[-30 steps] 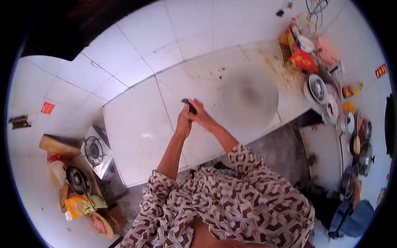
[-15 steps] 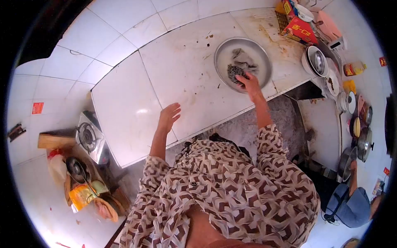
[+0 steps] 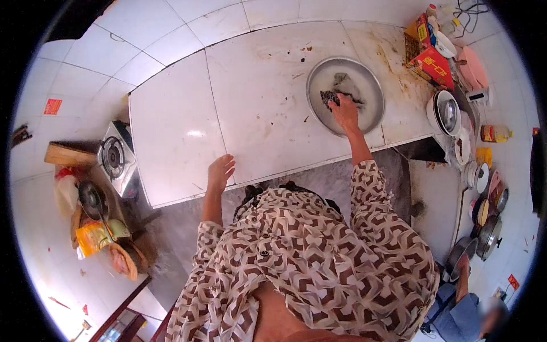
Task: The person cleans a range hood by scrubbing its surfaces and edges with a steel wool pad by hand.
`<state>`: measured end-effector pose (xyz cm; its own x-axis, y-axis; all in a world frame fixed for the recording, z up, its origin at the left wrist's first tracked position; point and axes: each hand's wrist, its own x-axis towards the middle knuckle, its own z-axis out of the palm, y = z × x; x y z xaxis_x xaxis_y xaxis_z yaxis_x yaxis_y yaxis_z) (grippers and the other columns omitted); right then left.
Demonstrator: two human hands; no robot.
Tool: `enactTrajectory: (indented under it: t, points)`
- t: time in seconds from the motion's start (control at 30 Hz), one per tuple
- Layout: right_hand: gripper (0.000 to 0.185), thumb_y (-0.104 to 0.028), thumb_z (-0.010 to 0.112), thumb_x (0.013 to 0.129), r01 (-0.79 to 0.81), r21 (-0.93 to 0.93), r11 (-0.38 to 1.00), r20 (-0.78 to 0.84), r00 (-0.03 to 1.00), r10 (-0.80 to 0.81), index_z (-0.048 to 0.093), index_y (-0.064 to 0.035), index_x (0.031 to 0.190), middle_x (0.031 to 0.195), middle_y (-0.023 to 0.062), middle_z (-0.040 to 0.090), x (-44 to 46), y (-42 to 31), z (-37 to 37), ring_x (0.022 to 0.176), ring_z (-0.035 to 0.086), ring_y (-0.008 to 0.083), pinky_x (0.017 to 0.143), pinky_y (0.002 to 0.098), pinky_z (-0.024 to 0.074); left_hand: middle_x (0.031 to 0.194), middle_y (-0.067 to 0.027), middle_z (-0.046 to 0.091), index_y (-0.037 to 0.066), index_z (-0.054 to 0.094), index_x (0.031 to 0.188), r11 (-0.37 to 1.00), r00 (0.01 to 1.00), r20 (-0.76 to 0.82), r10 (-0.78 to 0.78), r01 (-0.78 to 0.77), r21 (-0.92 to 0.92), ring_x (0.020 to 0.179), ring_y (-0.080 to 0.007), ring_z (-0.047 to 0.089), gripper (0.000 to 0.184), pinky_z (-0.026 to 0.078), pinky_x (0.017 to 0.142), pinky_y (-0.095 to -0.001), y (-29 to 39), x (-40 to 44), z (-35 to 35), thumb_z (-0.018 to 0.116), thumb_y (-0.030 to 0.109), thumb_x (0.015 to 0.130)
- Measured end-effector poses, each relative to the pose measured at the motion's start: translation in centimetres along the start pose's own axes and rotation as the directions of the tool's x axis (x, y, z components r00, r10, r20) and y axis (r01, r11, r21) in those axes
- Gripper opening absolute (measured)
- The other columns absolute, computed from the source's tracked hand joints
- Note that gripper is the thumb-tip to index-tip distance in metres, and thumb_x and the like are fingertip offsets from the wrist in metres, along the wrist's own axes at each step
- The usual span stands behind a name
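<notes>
In the head view a round metal basin (image 3: 373,74) with cloudy water stands on the white tiled counter. My right hand (image 3: 345,113) reaches into it, fingers closed round a dark, mesh-like scouring pad (image 3: 329,98). Just behind the pad a grey cloth (image 3: 348,85) lies in the water, partly sunk. Over the counter's front edge, left of the basin, my left hand (image 3: 220,171) is empty with its fingers apart. Whether it touches the counter I cannot tell.
Small dark scraps dot the counter (image 3: 171,137). A red box (image 3: 434,67) and stacked bowls (image 3: 437,114) stand at its right end. At left are a gas stove (image 3: 117,157) and a wok (image 3: 91,198). Another person (image 3: 458,313) handles a pot at lower right.
My right hand and the scouring pad have shifted slightly within the basin, and the cloth looks flatter and wetter. My left hand has drawn back towards the counter's front edge. The view has shifted.
</notes>
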<state>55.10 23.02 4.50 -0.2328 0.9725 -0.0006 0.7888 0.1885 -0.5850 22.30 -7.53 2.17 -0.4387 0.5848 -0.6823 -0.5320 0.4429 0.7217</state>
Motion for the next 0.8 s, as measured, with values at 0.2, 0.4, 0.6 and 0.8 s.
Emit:
enactTrajectory:
  t: [0.2, 0.4, 0.6, 0.8]
  points:
    - [0.038, -0.028, 0.064, 0.083, 0.13, -0.206, 0.97, 0.114, 0.988, -0.108, 0.061, -0.0031, 0.111, 0.11, 0.022, 0.059, 0.4, -0.2, 0.2, 0.102, 0.058, 0.0374, 0.088, 0.0467, 0.0464, 0.114, -0.0073, 0.063, 0.003, 0.057, 0.12, 0.996, 1.0, -0.018, 0.002, -0.003, -0.092, 0.101, -0.0195, 0.06, 0.033, 0.048, 0.082, -0.0331, -1.9, -0.6, -1.4, 0.056, 0.023, 0.094]
    - [0.043, -0.029, 0.065, 0.082, 0.183, -0.1, 0.978, -0.081, 0.978, -0.191, 0.061, -0.0014, 0.114, 0.114, 0.0227, 0.059, 2.1, 1.1, 0.1, 0.106, 0.057, 0.0381, 0.091, 0.045, 0.0449, 0.113, -0.0052, 0.062, 0.006, 0.06, 0.118, 0.994, 0.991, -0.097, 0.089, -0.083, 0.064, 0.105, -0.0195, 0.055, 0.035, 0.044, 0.091, -0.0387, -2.0, 0.1, -2.2, 0.062, 0.026, 0.089]
    - [0.05, -0.034, 0.062, 0.084, 0.2, -0.158, 0.967, 0.126, 0.975, -0.181, 0.059, 0.0018, 0.118, 0.114, 0.0238, 0.06, 2.0, 0.2, -1.2, 0.108, 0.056, 0.0373, 0.094, 0.0452, 0.0434, 0.11, -0.015, 0.063, 0.0, 0.062, 0.116, 0.853, 0.889, -0.253, 0.381, -0.232, 0.468, 0.106, -0.0271, 0.055, 0.037, 0.044, 0.091, -0.0386, -4.5, 5.8, -6.9, 0.06, 0.022, 0.086]
    - [0.053, -0.028, 0.068, 0.084, -0.123, 0.224, 0.967, 0.17, 0.982, 0.085, 0.054, 0.0029, 0.125, 0.115, 0.0205, 0.062, 4.6, 2.5, -2.7, 0.096, 0.062, 0.0296, 0.079, 0.0402, 0.0504, 0.146, -0.0229, 0.034, 0.001, 0.045, 0.134, 0.345, 0.833, -0.162, 0.529, -0.037, 0.938, 0.136, -0.0403, 0.028, 0.076, 0.029, 0.109, -0.0494, -4.2, 9.8, -11.0, 0.075, 0.035, 0.074]
